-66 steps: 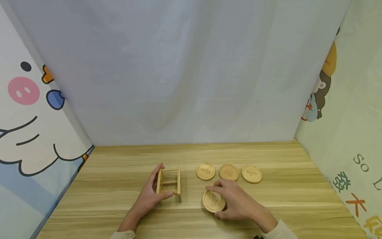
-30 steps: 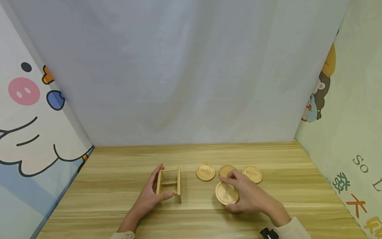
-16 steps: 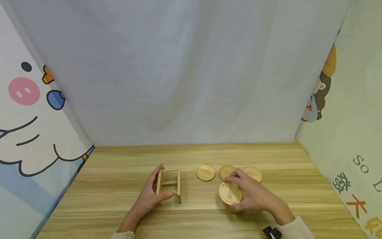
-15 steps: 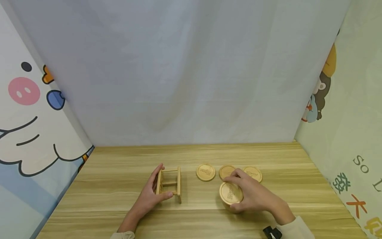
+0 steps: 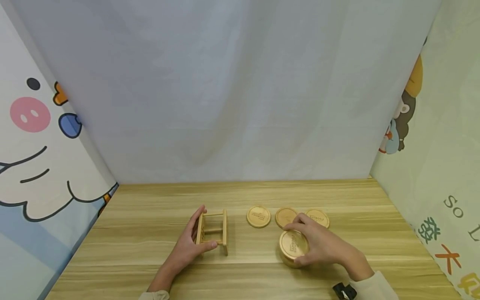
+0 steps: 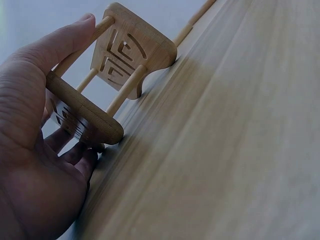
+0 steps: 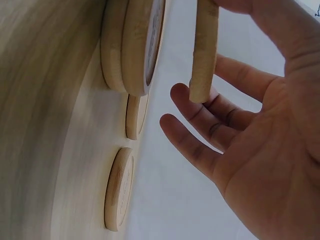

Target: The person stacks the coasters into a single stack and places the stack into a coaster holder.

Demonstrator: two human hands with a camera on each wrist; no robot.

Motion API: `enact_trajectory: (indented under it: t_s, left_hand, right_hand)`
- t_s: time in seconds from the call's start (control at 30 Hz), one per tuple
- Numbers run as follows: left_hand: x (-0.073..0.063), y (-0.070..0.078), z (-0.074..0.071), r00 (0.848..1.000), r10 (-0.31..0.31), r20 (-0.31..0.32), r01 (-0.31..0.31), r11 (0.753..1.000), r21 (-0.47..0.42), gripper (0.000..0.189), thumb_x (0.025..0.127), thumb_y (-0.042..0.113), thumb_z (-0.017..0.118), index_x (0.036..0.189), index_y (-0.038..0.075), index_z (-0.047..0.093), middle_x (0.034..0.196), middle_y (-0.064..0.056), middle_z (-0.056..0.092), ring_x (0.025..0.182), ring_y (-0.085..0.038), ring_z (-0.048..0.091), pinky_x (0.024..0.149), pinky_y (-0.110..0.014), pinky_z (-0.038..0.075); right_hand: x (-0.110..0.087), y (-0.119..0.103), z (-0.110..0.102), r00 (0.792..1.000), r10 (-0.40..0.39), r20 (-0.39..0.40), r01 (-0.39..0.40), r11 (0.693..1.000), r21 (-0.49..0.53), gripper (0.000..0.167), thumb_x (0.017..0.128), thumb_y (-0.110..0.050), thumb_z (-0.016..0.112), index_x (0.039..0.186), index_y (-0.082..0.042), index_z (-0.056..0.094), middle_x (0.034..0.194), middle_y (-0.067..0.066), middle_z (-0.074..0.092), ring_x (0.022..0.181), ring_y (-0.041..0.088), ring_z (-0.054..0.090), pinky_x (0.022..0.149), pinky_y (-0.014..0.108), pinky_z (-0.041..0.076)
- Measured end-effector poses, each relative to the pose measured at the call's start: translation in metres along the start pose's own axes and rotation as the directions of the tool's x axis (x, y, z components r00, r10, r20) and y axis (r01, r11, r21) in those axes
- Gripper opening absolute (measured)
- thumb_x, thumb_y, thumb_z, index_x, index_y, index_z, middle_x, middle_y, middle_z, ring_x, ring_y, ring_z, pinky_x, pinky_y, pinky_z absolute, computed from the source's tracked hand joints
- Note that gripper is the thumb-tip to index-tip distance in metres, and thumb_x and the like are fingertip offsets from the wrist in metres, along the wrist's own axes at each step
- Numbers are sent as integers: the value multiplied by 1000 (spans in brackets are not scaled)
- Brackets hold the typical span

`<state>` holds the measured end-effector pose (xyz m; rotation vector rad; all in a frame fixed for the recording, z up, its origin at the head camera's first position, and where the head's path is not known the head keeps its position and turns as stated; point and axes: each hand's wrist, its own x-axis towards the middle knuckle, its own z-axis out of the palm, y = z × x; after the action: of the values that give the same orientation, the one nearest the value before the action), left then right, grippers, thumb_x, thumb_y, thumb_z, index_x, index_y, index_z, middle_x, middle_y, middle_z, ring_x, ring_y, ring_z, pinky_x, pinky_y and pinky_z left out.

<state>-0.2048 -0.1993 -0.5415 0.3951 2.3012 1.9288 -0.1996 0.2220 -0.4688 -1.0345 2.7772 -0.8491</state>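
Observation:
A small wooden coaster rack (image 5: 212,230), two end panels joined by rods, stands on the table. My left hand (image 5: 189,243) grips its left panel; in the left wrist view the thumb lies along a rod, and cut-out slots show in the far panel (image 6: 122,55). My right hand (image 5: 318,246) pinches a round wooden coaster (image 5: 294,244) with lettering on top. Below it sits a stack of coasters (image 5: 287,261). In the right wrist view a gap separates the held coaster (image 7: 204,55) from the two stacked coasters (image 7: 135,47).
Behind the right hand, three coasters lie flat in a row: a left one (image 5: 258,216), a middle one (image 5: 286,217) and a right one (image 5: 318,217), partly covered by the fingers. The wood-grain table (image 5: 157,200) ends at a pale curtain (image 5: 232,104).
Over the last two seconds, my right hand has carried the pinched coaster rightward, and the stack beneath it has come into sight. My left hand and the rack have stayed in place.

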Motion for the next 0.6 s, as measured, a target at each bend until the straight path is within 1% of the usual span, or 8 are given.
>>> enact_trajectory:
  t_s: [0.2, 0.37, 0.47, 0.5, 0.6]
  left_hand:
    - [0, 0, 0, 1000, 0, 1, 0, 1000, 0, 110, 99, 10, 84, 181, 19, 11, 185, -17, 11, 170, -44, 10, 130, -62, 20]
    - [-1, 0, 0, 1000, 1, -3, -1, 1000, 1, 111, 98, 11, 85, 181, 19, 11, 185, -17, 11, 170, -44, 12, 129, -62, 23]
    - [-1, 0, 0, 1000, 1, -5, -1, 1000, 0, 110, 98, 10, 85, 181, 19, 12, 185, -17, 12, 170, -44, 13, 129, -63, 24]
    - [-1, 0, 0, 1000, 0, -4, 0, 1000, -1, 110, 98, 10, 85, 181, 19, 12, 185, -17, 12, 170, -44, 12, 129, -63, 24]
    - [-1, 1, 0, 1000, 1, -3, -1, 1000, -4, 111, 98, 10, 85, 181, 19, 12, 185, -17, 12, 170, -44, 11, 130, -64, 22]
  right_hand:
    - [0, -1, -2, 999, 7, 36, -7, 1000, 1, 81, 71, -28, 105, 142, -6, 72, 121, -4, 54, 106, 10, 56, 95, 35, 56]
    - [-1, 2, -1, 998, 6, 69, -8, 1000, 26, 79, 73, -27, 104, 142, -7, 72, 121, -5, 53, 106, 10, 55, 95, 36, 55]
    - [-2, 8, 2, 998, -26, 56, 24, 999, 37, 77, 75, -28, 103, 142, -7, 72, 120, -5, 53, 104, 9, 55, 93, 35, 55]
    - [-3, 15, 5, 997, -64, 43, 62, 997, 42, 75, 77, -27, 102, 143, -7, 72, 120, -5, 53, 103, 9, 54, 91, 32, 55]
    - [-4, 18, 6, 996, -90, 29, 88, 995, 41, 73, 78, -28, 102, 142, -6, 72, 119, -4, 53, 102, 8, 54, 89, 31, 54]
